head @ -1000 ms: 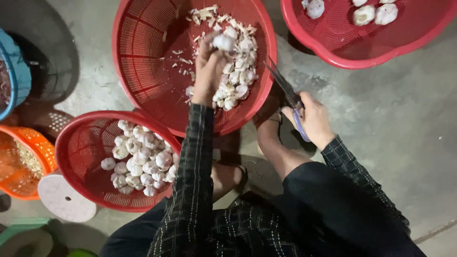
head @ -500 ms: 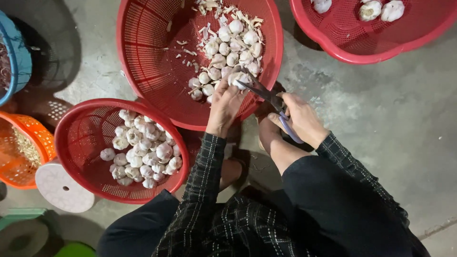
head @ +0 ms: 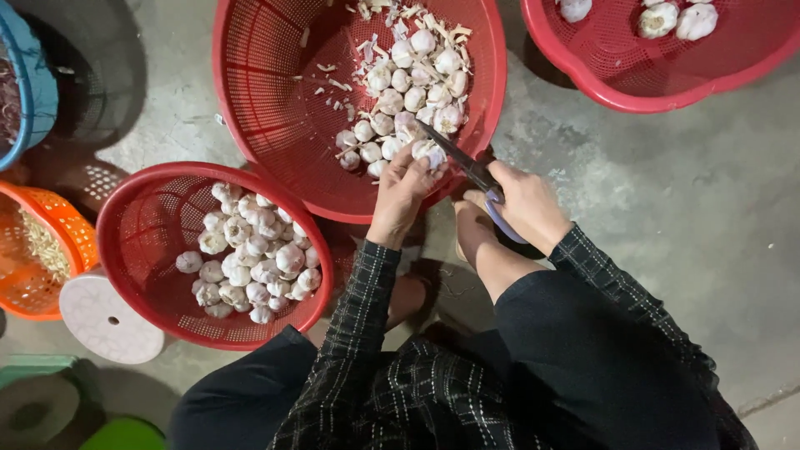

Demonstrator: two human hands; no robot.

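Left hand (head: 400, 190), centre of frame, grip pinching a garlic bulb (head: 429, 153) at the near rim of the large red basket (head: 267, 92). Right hand (head: 527, 204), just right of it, grip closed round the pale handle of the scissors (head: 467, 167); dark blades point up-left and reach the held bulb. Whether the blades are open or shut, cannot tell. Bulb sits at the lower edge of the garlic pile (head: 408, 83) inside that basket, top centre of frame; loose skins and stem bits scattered around the pile.

Lower left: smaller red basket (head: 150, 242) with a heap of trimmed bulbs (head: 250, 258), its rim just beside the large basket's rim. Upper right: third red basket (head: 633, 83), cut off by frame edge, a few bulbs visible. Far left: orange basket (head: 50, 250) with pale scraps, blue bin (head: 33, 83) above it. White round stool top (head: 108, 321) below the orange basket, touching the small red basket's outside. All on grey concrete floor (head: 667, 233). Person squatting, dark checked sleeves, dark trousers, bottom of frame.
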